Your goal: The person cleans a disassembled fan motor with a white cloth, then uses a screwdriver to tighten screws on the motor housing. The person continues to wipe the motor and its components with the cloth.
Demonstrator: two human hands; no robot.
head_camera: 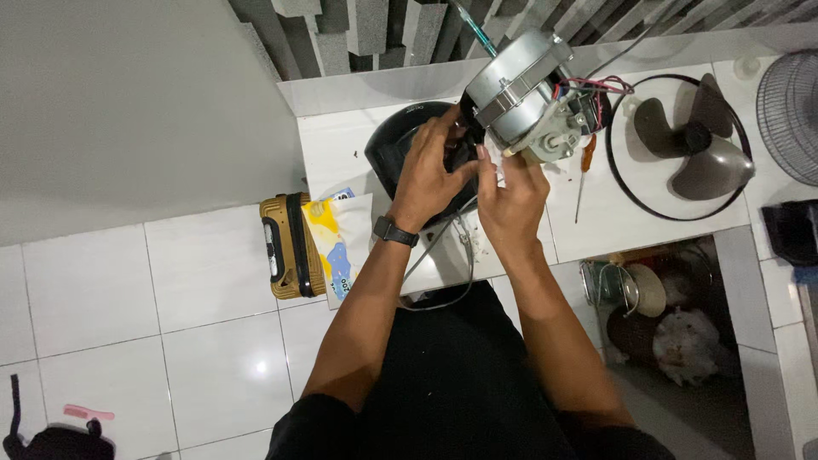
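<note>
Both hands [434,175] [509,198] hold grey fan motor [520,89]; yellow-blue packet [334,243] beside gold case [288,247]

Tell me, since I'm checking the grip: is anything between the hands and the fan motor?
Nothing visible. The left hand and right hand both already touch the fan motor, held above the black housing; a bit of white material shows under the right fingers.

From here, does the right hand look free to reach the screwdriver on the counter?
Probably not right away: the right hand is gripping the motor, though the screwdriver lies unobstructed beside it.
</note>
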